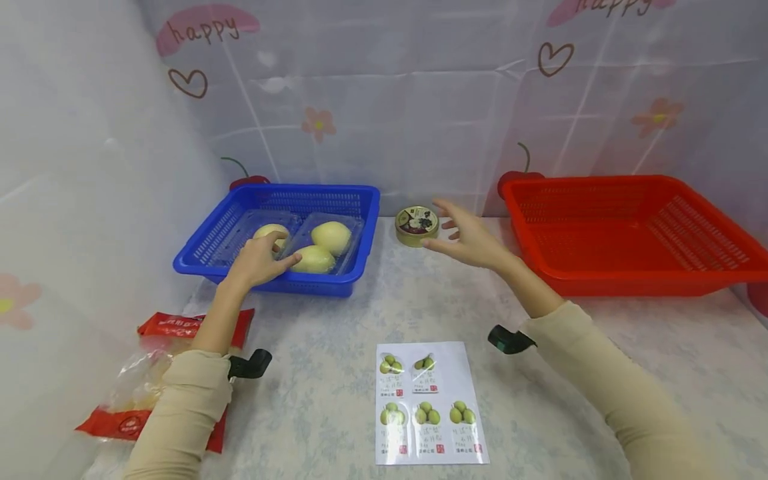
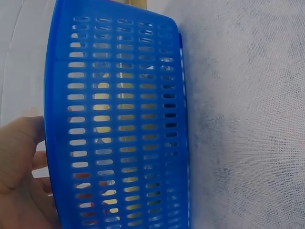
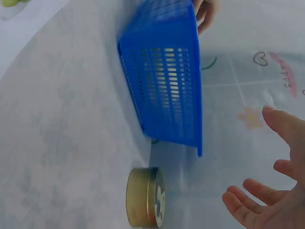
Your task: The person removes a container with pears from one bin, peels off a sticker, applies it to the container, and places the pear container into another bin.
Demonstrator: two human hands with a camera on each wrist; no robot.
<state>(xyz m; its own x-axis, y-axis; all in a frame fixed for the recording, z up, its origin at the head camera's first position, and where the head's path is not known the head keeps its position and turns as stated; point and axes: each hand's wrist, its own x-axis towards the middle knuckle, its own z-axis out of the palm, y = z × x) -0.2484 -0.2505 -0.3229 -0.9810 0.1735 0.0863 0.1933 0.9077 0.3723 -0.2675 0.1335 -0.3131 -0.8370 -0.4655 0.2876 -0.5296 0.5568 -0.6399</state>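
Note:
In the head view my left hand [image 1: 258, 261] is over the front of the blue basket [image 1: 305, 285], thumb and fingers spread above the clear plastic packs. Pale yellow fruits, pear-like in look, lie in the packs: one fruit [image 1: 330, 238] at the back, another fruit [image 1: 313, 260] before it. A third is partly behind my left fingers. Whether those fingers touch the packs I cannot tell. My right hand [image 1: 471, 240] hovers with fingers apart, just right of a round gold tin [image 1: 417, 225]. The right wrist view shows the tin [image 3: 143, 198] apart from my right hand [image 3: 271, 191].
A red basket [image 1: 636, 283] stands at the right. On the table's front part lies a sticker sheet [image 1: 441, 400] with pear pictures, one label lifted a little. A red and clear plastic bag [image 1: 144, 380] lies at the left, under my left forearm. A printed curtain [image 1: 408, 133] hangs behind.

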